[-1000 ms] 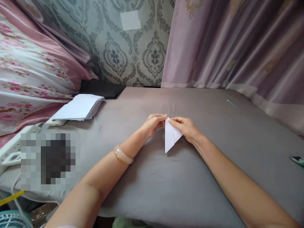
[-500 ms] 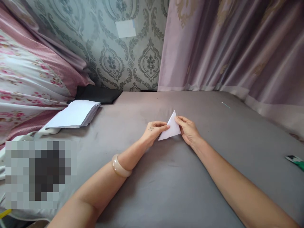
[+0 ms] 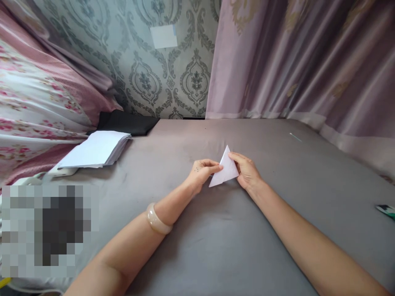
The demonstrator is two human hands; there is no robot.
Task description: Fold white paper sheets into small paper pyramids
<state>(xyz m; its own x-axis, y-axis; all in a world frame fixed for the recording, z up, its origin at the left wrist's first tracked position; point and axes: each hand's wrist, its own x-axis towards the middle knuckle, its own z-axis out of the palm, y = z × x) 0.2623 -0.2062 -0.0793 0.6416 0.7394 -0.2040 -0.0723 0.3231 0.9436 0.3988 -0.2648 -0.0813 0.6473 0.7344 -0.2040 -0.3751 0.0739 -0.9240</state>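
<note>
A white sheet of paper (image 3: 226, 169), folded into a triangle with its tip pointing up, is held between my two hands just above the grey cloth surface (image 3: 197, 246). My left hand (image 3: 205, 170) pinches its left edge, thumb in front and the other fingers behind. On the opposite side, my right hand (image 3: 245, 166) grips the upper right edge between thumb and fingers. A pale bangle (image 3: 158, 218) circles my left forearm. The fingertips behind the paper are hidden.
A stack of white paper (image 3: 97, 150) lies at the left, by a black flat item (image 3: 128, 123). A thin pale stick (image 3: 295, 137) rests at the far right. A green and black object (image 3: 385, 211) sits at the right edge. Curtains (image 3: 277, 61) hang behind.
The folded paper has shifted slightly right and down and is tilted a little more. Both hands keep their hold on it.
</note>
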